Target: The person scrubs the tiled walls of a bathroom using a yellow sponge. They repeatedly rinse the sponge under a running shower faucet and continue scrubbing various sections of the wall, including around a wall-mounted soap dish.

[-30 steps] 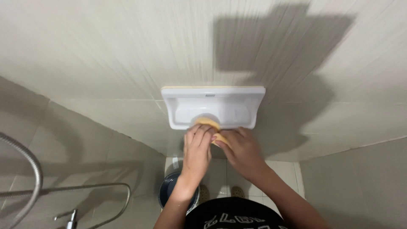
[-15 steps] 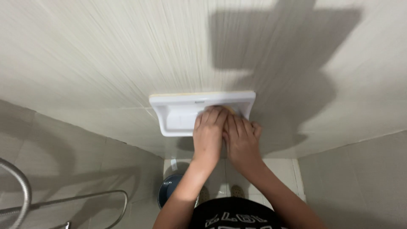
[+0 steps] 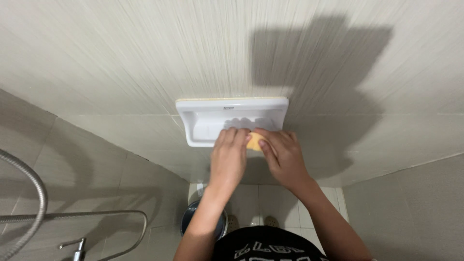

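A white ceramic soap dish (image 3: 208,121) is set into the pale tiled wall in front of me. Both hands rest on its front rim. My left hand (image 3: 229,157) lies flat with its fingers reaching over the rim into the dish. My right hand (image 3: 285,157) is curled around a yellow bar of soap (image 3: 254,141), which shows between the two hands at the rim. The right part of the dish's front edge is hidden behind my hands.
A metal shower hose (image 3: 34,203) curves down the left wall above a chrome tap (image 3: 77,247). On the white tiled floor below stands a dark blue bucket (image 3: 189,220), beside my feet. My shadow falls on the wall at upper right.
My hands have slid from inside the dish toward its front rim, and the yellow soap shows between them again. The view has shifted slightly.
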